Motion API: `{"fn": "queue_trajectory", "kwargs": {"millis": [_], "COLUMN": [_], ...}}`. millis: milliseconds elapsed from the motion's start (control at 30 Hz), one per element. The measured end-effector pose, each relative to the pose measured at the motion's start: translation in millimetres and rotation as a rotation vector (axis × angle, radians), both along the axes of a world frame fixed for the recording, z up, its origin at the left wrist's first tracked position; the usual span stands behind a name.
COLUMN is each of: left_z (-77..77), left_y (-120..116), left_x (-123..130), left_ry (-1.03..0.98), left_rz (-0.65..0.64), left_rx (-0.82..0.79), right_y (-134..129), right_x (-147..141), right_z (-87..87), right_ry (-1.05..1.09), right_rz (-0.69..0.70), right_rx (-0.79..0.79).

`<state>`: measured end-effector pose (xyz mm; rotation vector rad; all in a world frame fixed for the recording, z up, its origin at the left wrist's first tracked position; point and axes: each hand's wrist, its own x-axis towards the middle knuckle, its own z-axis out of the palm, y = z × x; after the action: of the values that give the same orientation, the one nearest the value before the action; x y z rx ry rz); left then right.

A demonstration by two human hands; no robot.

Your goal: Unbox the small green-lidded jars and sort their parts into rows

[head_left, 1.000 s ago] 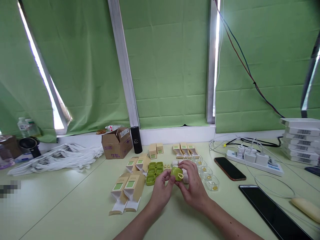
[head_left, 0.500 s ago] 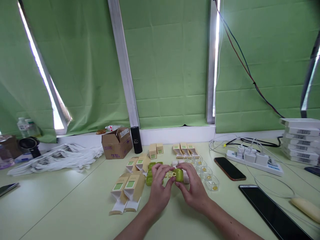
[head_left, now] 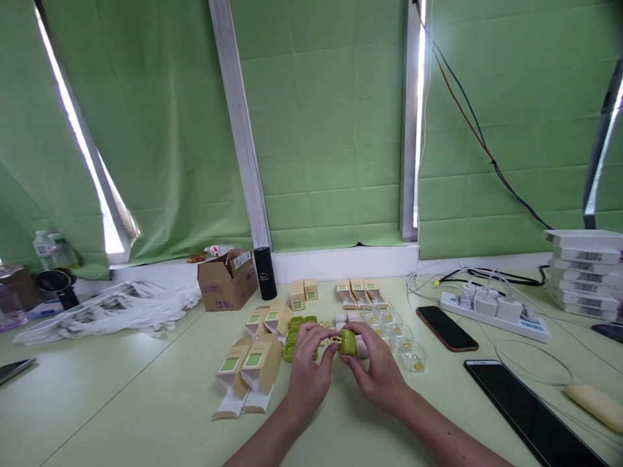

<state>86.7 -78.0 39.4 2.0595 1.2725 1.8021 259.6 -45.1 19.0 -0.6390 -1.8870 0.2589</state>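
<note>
My right hand (head_left: 377, 370) grips a small glossy olive-green case (head_left: 347, 342) between thumb and fingers. At the case's left side, my left hand (head_left: 311, 370) pinches a small pale yellow clip (head_left: 335, 339). Partly hidden behind my left hand are several green cases (head_left: 291, 351) in a row. White cylinders (head_left: 361, 347) stand or lie behind my right hand. Clear plastic containers (head_left: 413, 357) with yellow spots sit to its right. Beige cartons with green labels (head_left: 260, 363) lie to the left, their white-lined flaps open toward me.
Small beige boxes (head_left: 297, 295) and three open cartons (head_left: 357, 293) stand farther back. A brown cardboard box (head_left: 228, 282) is beside a black cylinder (head_left: 265, 272). Phone (head_left: 448, 328), tablet (head_left: 528, 408) and power strip (head_left: 496, 314) lie right; white straps (head_left: 111, 308) lie left.
The yellow clip has shifted slightly left relative to the green case, and my left fingers have moved a little with it. My right hand still holds the case.
</note>
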Motion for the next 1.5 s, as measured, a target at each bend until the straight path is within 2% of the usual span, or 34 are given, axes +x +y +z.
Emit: {"fn": "queue_trajectory", "kwargs": {"millis": [300,800,1000,1133,1233,1333,1500], "left_z": [-4.5,-8.9,-5.0,-0.3,1.0,-0.4,-5.8], "left_y": [5,7,4,-2,-3,0,6], "left_x": [-3,-5,-3,-2,-3,-3,-2], "left_ry": [-0.044,0.005,-0.019,-0.014,-0.018,-0.055,-0.088], "left_rz": [0.002,-0.025,-0.039,-0.049,-0.034,-0.022,-0.098], "left_rx": [-0.032,-0.028,-0.035,-0.073,-0.126,-0.211,-0.28], "right_y": [0,0,1,1,-2,-5,-5], "right_x": [0,2,1,-3,-4,-3,-1], "right_z": [-0.8,-2.5,-1.5,0.8,2.8,4.6,5.5], "right_ry": [0.0,-0.039,-0.017,0.077,0.063,0.0,-0.011], "right_rz": [0.071,0.079,0.092,0.156,0.204,0.226,0.21], "right_rx": [-0.019,0.013,-0.011,-0.115,-0.182,-0.198,-0.168]}}
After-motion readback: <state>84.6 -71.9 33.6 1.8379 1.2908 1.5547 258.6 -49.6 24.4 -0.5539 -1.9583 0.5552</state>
